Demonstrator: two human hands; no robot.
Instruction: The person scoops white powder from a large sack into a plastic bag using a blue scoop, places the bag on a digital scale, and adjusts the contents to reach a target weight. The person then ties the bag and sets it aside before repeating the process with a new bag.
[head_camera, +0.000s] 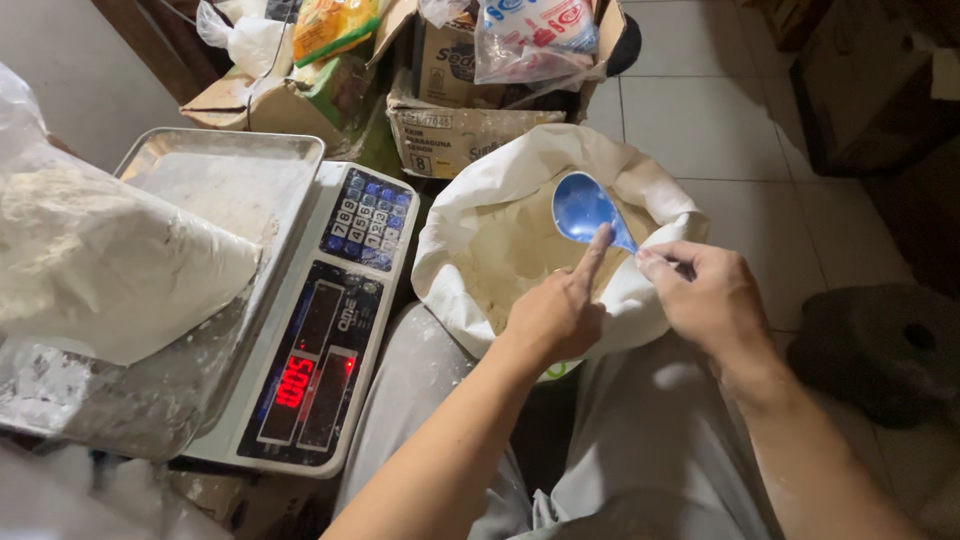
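Observation:
My right hand grips the handle of a blue plastic spoon held over an open white sack of pale flour. My left hand is curled with its index finger stretched out, the tip touching the spoon's bowl near the handle. The spoon's bowl looks empty. To the left stands a digital scale with a lit red display and a keypad. A clear plastic bag of flour lies on its metal tray.
Cardboard boxes with plastic packets stand behind the sack. My knees in light, flour-dusted trousers flank the sack. A dark round stool sits on the tiled floor at right, and dark furniture is at the upper right.

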